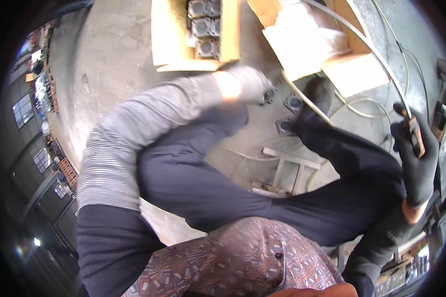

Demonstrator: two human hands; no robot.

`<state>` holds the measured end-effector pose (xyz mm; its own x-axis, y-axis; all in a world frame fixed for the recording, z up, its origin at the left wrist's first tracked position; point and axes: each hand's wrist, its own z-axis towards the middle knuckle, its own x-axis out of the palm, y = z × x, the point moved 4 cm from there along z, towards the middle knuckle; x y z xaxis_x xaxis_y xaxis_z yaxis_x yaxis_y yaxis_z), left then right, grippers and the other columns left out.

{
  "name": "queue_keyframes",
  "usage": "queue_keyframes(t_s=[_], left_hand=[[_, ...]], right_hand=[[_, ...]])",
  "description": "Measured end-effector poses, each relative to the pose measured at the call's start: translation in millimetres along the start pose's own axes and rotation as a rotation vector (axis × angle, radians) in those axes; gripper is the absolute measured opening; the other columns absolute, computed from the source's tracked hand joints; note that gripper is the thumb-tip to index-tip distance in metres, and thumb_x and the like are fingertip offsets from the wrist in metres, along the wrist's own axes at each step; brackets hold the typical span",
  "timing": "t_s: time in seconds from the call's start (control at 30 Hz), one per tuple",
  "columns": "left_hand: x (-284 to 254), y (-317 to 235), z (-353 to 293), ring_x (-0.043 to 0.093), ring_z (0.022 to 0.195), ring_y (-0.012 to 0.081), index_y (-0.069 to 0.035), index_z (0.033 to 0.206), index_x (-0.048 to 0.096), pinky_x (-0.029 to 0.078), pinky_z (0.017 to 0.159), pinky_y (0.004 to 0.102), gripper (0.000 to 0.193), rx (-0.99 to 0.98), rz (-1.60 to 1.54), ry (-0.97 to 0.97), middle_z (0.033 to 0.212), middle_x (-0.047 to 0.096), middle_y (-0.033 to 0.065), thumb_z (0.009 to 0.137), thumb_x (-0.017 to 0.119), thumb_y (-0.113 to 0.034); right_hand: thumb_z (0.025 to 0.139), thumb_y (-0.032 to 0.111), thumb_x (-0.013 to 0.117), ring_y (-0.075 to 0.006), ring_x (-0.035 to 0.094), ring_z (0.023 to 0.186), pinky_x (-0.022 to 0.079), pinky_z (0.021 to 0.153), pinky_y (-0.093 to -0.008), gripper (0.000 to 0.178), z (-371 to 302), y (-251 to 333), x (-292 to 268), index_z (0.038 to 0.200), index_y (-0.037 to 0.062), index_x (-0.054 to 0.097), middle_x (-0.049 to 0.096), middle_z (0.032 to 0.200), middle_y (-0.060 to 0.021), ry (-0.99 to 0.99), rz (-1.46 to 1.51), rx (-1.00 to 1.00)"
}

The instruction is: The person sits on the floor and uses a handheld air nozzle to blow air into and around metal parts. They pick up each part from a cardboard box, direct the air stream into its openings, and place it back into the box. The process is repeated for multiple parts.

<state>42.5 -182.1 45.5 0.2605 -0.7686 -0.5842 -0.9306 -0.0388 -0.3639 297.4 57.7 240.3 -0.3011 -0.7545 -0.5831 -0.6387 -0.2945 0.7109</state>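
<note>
My left hand (250,83), in a pale glove and blurred by motion, reaches out just in front of an open cardboard box. Its fingers close on a small dark metal part (268,95), partly hidden by the glove. Two square metal parts (293,103) with round centres lie on the floor just right of it, between my feet. Off to the far right, my right hand (417,163) wears a dark grey glove and is wrapped round a slim hand tool (415,133) with a worn orange-brown body. A pale hose (381,59) runs up from the tool's end.
One cardboard box (162,39) holds rows of similar metal parts (204,27). Another open box (356,74) stands to its right, with a bright pale lining. A low metal frame (287,166) rests on the floor between my legs. Loose hoses (366,100) curl nearby.
</note>
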Motion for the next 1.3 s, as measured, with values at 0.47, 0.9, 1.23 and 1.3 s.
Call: queue_keyframes(t_s=[0.47,0.9,1.23,1.3], left_hand=[[-114.1,54.1,63.7,0.076,0.096,0.0269,-0.003,0.117,0.076,0.059,0.092,0.0395,0.038,-0.168,-0.762,-0.357,0.104,0.080,0.0133,0.098,0.063,-0.035],[-151.2,159.3,340.5,0.067,0.126,0.0374,-0.005,0.129,0.071,0.055,0.104,0.0491,0.037,-0.538,-0.153,-0.753,0.136,0.068,0.0222,0.100,0.066,-0.028],[-169.7,173.4,264.2,0.071,0.101,0.0394,0.000,0.105,0.077,0.057,0.088,0.0473,0.023,-0.080,0.066,-0.659,0.113,0.075,0.0214,0.098,0.063,-0.017],[-162.2,152.5,211.4,0.072,0.106,0.0348,0.001,0.117,0.071,0.060,0.092,0.0449,0.025,0.071,-0.980,-0.713,0.123,0.072,0.0204,0.103,0.057,-0.014]], right_hand=[[0.098,0.007,0.076,-0.0104,0.069,0.098,0.054,0.087,-0.0263,0.038,-7.2,-4.3,-24.1,0.135,0.0033,0.070,0.075,0.110,-0.0038,-0.287,0.027,0.061],[0.098,0.002,0.073,-0.0084,0.061,0.082,0.049,0.073,-0.0244,0.038,23.7,-35.9,-31.8,0.136,0.0018,0.069,0.067,0.094,-0.0003,-0.294,0.024,0.394],[0.095,0.021,0.077,-0.0291,0.067,0.126,0.054,0.106,-0.0449,0.048,10.3,-64.9,-46.4,0.142,0.0159,0.067,0.070,0.137,-0.0073,-0.163,-0.235,0.425],[0.095,0.020,0.078,-0.0271,0.069,0.120,0.055,0.102,-0.0432,0.045,2.2,-70.7,-49.6,0.138,0.0130,0.068,0.072,0.131,-0.0097,-0.132,-0.315,0.492]])
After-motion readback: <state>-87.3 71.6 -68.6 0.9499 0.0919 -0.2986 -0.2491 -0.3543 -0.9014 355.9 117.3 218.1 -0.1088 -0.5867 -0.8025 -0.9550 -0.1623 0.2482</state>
